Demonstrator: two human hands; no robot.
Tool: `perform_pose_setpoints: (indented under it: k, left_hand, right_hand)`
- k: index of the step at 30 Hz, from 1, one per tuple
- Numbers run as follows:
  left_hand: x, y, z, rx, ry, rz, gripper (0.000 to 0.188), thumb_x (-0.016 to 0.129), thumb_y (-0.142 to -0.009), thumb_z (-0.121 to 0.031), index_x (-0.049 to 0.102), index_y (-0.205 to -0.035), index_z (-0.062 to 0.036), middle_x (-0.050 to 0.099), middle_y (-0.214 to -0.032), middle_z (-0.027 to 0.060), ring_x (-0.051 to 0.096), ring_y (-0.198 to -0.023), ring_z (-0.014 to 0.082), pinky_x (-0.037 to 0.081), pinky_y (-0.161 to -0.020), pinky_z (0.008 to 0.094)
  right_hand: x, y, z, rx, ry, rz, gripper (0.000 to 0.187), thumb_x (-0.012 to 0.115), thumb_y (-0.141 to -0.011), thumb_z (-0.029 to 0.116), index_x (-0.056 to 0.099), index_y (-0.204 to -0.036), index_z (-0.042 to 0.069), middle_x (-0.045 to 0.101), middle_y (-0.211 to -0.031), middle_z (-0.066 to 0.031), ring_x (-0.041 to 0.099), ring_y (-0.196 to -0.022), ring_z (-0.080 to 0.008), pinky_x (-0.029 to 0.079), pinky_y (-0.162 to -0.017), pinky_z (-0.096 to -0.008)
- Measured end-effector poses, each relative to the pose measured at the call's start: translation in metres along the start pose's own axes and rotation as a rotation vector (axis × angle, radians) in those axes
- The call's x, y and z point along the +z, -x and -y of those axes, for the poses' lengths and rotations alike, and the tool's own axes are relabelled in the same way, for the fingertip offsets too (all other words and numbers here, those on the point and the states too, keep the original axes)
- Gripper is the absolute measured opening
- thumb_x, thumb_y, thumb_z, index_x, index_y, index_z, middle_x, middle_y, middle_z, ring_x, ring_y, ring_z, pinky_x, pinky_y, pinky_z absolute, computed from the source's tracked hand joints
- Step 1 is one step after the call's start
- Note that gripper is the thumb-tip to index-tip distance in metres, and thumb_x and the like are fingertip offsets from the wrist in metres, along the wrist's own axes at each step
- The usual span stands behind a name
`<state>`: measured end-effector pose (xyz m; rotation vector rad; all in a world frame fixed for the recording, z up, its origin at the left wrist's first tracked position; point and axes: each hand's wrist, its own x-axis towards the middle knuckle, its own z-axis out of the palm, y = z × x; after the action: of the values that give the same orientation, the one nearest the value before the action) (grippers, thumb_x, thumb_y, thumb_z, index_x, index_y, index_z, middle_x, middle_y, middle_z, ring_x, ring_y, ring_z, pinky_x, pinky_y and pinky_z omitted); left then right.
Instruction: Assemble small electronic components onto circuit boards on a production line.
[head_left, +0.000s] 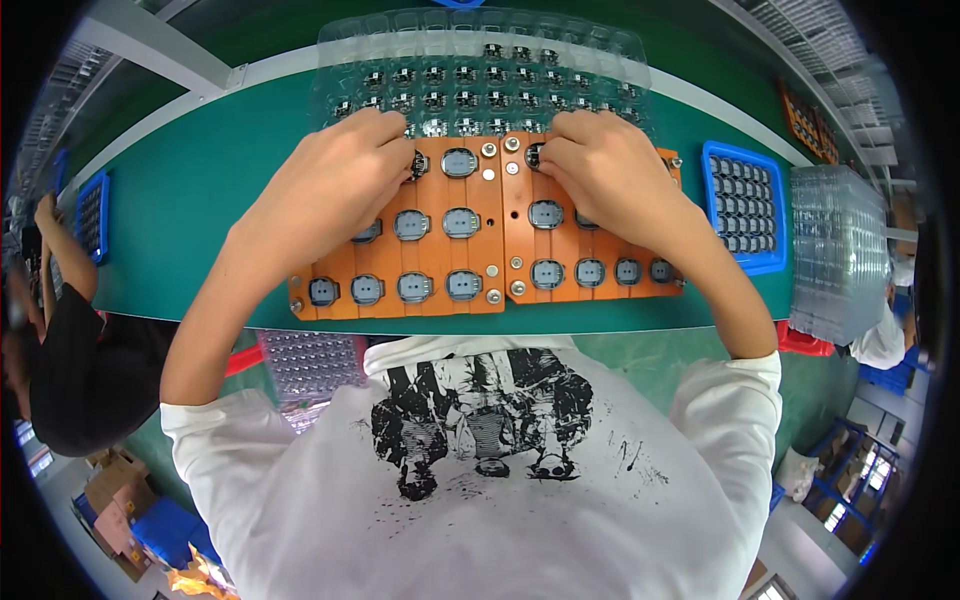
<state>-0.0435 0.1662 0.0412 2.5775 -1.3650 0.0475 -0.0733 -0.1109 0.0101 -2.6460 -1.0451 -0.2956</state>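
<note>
Two orange fixture plates, the left plate (pixel 385 250) and the right plate (pixel 573 245), lie side by side on the green bench. Grey rounded watch-case-like parts, such as one grey part (pixel 460 222), sit in their recesses. Over the left plate's far row, my left hand (pixel 355 165) is closed, its fingertips on a small dark component (pixel 419 165). My right hand (pixel 610 170) is likewise pinched on another dark component (pixel 533 156) at the right plate's far row. The fingers partly cover both components; I cannot tell whether they are seated.
Behind the plates lies a clear plastic tray (pixel 480 35) with many small black-and-silver components. A blue tray (pixel 782 200) of grey parts stands at right, beside stacked clear trays (pixel 838 250). At far left, another person (pixel 70 350) sits near a blue tray (pixel 93 215).
</note>
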Motion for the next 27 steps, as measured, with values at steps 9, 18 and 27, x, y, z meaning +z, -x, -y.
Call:
perform_pose_setpoints:
  k: [9,18,27]
  left_hand:
    - [0.009,0.000,0.000,-0.016,-0.057,-0.062,0.008,0.063,-0.072,0.000,0.057,-0.076,0.0021,0.054,-0.085,0.0117,0.059,-0.087,0.0273,0.054,-0.069,0.0386]
    - [0.001,-0.017,-0.002,0.069,-0.160,0.157,0.016,0.066,-0.064,0.008,0.063,-0.079,0.0028,0.059,-0.091,0.0147,0.062,-0.090,0.0283,0.056,-0.076,0.0357]
    - [-0.006,-0.027,-0.013,0.036,-0.234,0.290,0.013,0.068,-0.068,0.006,0.067,-0.081,0.0044,0.061,-0.092,0.0173,0.063,-0.087,0.0330,0.056,-0.076,0.0370]
  right_hand:
    - [-0.002,-0.001,-0.001,0.040,0.001,0.021,0.006,0.066,-0.078,0.004,0.064,-0.079,-0.001,0.056,-0.078,-0.0107,0.056,-0.073,-0.0304,0.047,-0.069,-0.0392]
    - [-0.001,0.000,-0.001,0.036,0.023,0.030,0.006,0.065,-0.075,0.003,0.062,-0.077,-0.001,0.054,-0.077,-0.0119,0.057,-0.074,-0.0305,0.047,-0.069,-0.0398]
    - [0.004,-0.001,-0.006,0.006,0.019,0.013,0.007,0.065,-0.074,0.005,0.061,-0.074,-0.001,0.053,-0.076,-0.0120,0.058,-0.074,-0.0305,0.048,-0.067,-0.0412]
